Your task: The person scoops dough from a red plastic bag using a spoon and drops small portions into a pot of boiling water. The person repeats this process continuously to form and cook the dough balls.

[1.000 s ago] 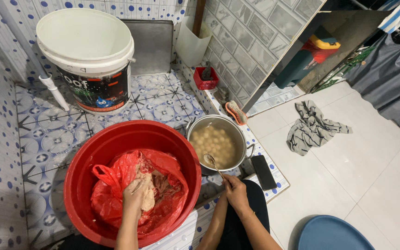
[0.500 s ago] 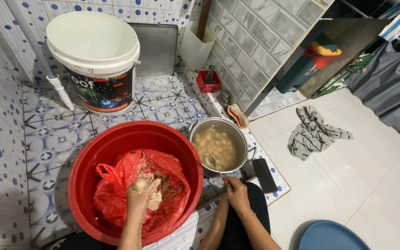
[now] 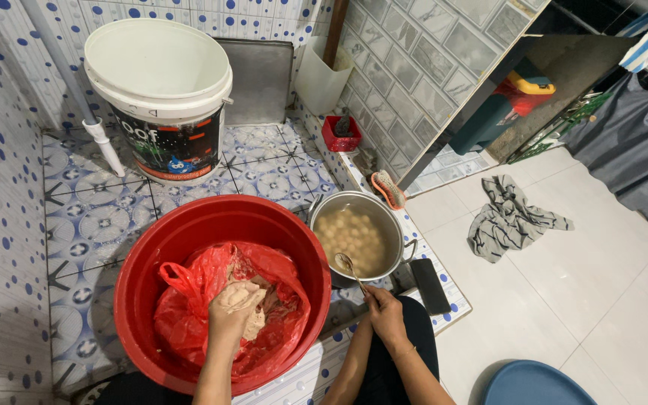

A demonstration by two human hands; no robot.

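A big red basin (image 3: 189, 232) sits on the tiled floor in front of me, holding an open red plastic bag (image 3: 189, 315) of pale paste. My left hand (image 3: 235, 306) is inside the bag, closed around a lump of the paste. My right hand (image 3: 384, 313) grips the handle of a metal spoon (image 3: 346, 265), whose bowl rests at the near edge of a steel pot (image 3: 395, 232). The pot holds cloudy water with several pale round balls (image 3: 350, 232) in it.
A large white bucket (image 3: 160, 97) stands at the back by a white pipe (image 3: 105, 146). A small red container (image 3: 340, 135), a metal tray (image 3: 260, 79) against the wall, a dark phone (image 3: 430, 286), a crumpled grey cloth (image 3: 510, 217) and a blue stool (image 3: 538, 384) lie around.
My left hand has kneaded and gathered paste in the bag. My right hand has lifted the spoon towards the pot's near rim.
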